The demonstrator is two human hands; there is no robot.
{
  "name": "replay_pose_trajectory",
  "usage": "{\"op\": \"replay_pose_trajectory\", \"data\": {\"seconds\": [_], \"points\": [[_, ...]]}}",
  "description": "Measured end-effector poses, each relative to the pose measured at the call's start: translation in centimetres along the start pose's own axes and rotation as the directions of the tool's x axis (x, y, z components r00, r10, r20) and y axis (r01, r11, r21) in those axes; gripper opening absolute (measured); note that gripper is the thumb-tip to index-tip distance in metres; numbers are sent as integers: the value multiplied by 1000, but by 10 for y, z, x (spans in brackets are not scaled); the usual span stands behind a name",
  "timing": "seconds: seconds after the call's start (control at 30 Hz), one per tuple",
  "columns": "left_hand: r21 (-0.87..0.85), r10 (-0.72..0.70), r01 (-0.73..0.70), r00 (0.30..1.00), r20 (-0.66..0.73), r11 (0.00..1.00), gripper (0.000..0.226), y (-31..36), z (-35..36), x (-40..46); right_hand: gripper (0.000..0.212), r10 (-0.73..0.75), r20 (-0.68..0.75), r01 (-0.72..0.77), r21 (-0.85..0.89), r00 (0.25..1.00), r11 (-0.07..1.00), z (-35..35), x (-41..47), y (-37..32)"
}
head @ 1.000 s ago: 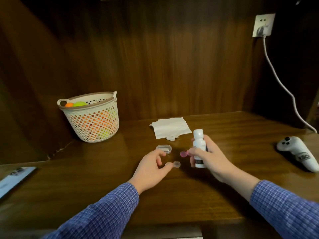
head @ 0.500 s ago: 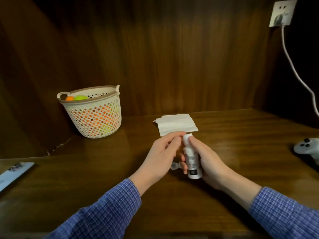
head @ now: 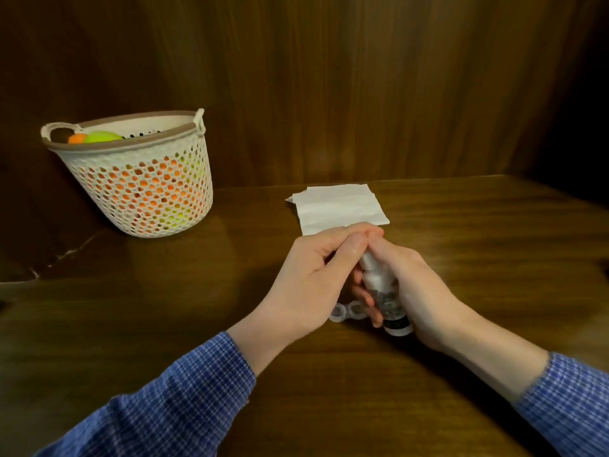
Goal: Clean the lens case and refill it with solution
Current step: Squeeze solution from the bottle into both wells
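Observation:
A small white solution bottle [head: 384,293] with a dark label band leans over the wooden table, its base near the table top. My right hand [head: 418,285] grips its body. My left hand [head: 316,275] is closed over the bottle's cap, which is hidden under the fingers. The clear lens case [head: 346,312], two round wells side by side, lies on the table just below and between both hands, partly covered by them.
A folded white tissue [head: 339,207] lies just beyond the hands. A perforated cream basket [head: 145,189] with orange and green balls stands at the back left against the wood wall. The wooden table [head: 329,390] extends all around.
My left hand left the lens case and came up to close over the bottle's cap. My right hand tilted the bottle and brought it closer. The view shifted left.

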State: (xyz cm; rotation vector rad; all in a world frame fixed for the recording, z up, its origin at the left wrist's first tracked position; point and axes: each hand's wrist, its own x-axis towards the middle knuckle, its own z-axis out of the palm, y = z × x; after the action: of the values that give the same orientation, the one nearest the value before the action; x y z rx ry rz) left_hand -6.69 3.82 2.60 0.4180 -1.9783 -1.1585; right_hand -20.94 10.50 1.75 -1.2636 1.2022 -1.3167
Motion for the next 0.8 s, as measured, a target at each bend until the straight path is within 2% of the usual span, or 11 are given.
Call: {"op": "replay_pose_trajectory", "data": {"seconds": [0.07, 0.13, 0.23, 0.27, 0.33, 0.4, 0.53, 0.6, 0.67, 0.73, 0.8], "points": [[-50, 16, -16, 1000, 7, 999, 30, 1, 3, -2, 62, -42, 32, 41, 22, 999, 999, -1, 0, 0], [-115, -41, 41, 999, -2, 993, 32, 3, 4, -3, 61, -74, 86, 68, 69, 994, 995, -4, -1, 0], [-216, -177, 167, 984, -31, 962, 34, 0, 3, -1, 33, -113, 147, 105, 60, 983, 993, -10, -3, 2], [-258, -225, 210, 974, -31, 943, 35, -1, 3, -1, 32, -111, 157, 103, 55, 981, 993, -13, -3, 4], [-384, -318, 291, 948, -7, 876, 36, -3, 2, -2, 41, -94, 171, 85, 59, 981, 995, -17, -4, 6], [-522, -380, 345, 924, 42, 781, 33, -2, 1, -1, 38, -106, 186, 85, 119, 977, 989, -19, -6, 7], [-714, -380, 376, 910, 165, 590, 18, 0, -10, 4, 35, -58, 165, -4, 355, 985, 935, -26, -6, 0], [-760, -385, 390, 901, 199, 519, 23, 0, -15, 4, 43, 46, 88, -88, 560, 995, 824, -30, -4, -4], [-729, -382, 388, 905, 186, 564, 31, -2, -15, 2, 58, 184, -1, -115, 775, 983, 621, -31, -3, -5], [-580, -348, 375, 923, 163, 723, 30, -2, -7, -3, 60, 296, -46, -104, 875, 954, 473, -30, -1, -4], [-353, -307, 348, 937, 168, 869, 22, -2, 5, -10, 49, 348, 9, -139, 926, 937, 352, -29, -2, -1]]}}
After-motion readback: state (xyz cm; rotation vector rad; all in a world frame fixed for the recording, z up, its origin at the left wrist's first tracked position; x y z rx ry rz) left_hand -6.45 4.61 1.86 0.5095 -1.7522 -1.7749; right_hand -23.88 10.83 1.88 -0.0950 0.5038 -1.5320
